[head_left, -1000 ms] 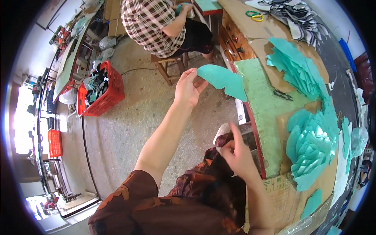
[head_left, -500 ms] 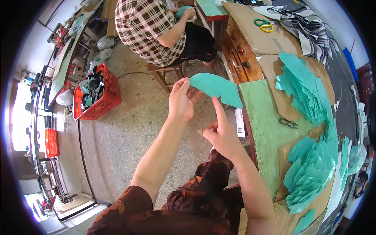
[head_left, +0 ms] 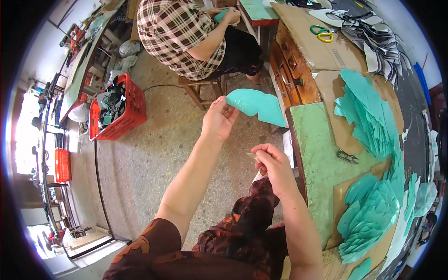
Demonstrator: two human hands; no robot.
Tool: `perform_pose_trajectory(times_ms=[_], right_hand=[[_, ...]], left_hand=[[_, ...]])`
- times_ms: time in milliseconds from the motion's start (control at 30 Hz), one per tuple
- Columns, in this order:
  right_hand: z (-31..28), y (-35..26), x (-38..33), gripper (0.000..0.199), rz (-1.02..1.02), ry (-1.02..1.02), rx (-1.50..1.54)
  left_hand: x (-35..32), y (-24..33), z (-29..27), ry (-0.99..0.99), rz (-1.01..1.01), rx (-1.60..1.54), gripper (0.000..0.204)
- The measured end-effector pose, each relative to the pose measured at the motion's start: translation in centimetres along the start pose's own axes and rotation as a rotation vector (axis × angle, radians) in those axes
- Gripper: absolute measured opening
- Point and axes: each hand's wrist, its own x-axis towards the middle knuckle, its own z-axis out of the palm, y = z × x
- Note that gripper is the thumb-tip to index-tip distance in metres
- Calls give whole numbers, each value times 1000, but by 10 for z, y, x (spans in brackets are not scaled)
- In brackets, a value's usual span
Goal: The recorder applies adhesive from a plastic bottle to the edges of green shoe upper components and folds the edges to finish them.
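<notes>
A curved teal sheet piece (head_left: 255, 106), flat and smooth with a notch in its lower edge, is pinched at its left end by my left hand (head_left: 218, 119). The rest of the piece sticks out to the right, unsupported. Lower and to the right, my right hand (head_left: 274, 169) is apart from the sheet. Its thumb and curled fingers close on a small, pale, pointed sliver (head_left: 252, 155), too small to identify. Two piles of similar teal pieces lie on the table to my right, a far pile (head_left: 368, 114) and a near pile (head_left: 368, 217).
Thread snips (head_left: 347, 157) rest on the green tabletop (head_left: 313, 140). Scissors (head_left: 323, 33) with green and yellow handles lie on cardboard farther back, near dark and white cut pieces (head_left: 373, 39). A co-worker (head_left: 182, 37) sits ahead. A red crate (head_left: 126, 114) of scraps stands left.
My right hand has drawn back down and away from the teal piece, its extended index finger now curled in. The left hand keeps holding the piece, which has tilted slightly.
</notes>
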Motion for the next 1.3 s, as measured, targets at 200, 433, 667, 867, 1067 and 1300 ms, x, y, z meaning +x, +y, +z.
perform_pose_trajectory(times_ms=[200, 433, 667, 867, 1067, 1300], right_hand=[[-11, 8, 2, 24, -63, 175, 142], [-12, 9, -6, 26, -152, 207, 234], [-8, 17, -12, 22, -216, 256, 320], [-7, 19, -19, 23, -256, 252, 328], [-4, 25, -23, 27, -316, 301, 182], [-6, 29, -27, 29, -416, 404, -52]], left_hand=[[-6, 5, 0, -49, -67, 76, 9], [-22, 9, 3, -87, -87, 162, 13], [-38, 0, -3, -213, -126, -64, 28], [-49, -8, -10, -197, -205, -88, 34], [-64, -24, -12, -13, 118, 349, 40], [-93, -39, -6, -112, 1141, 1522, 46]])
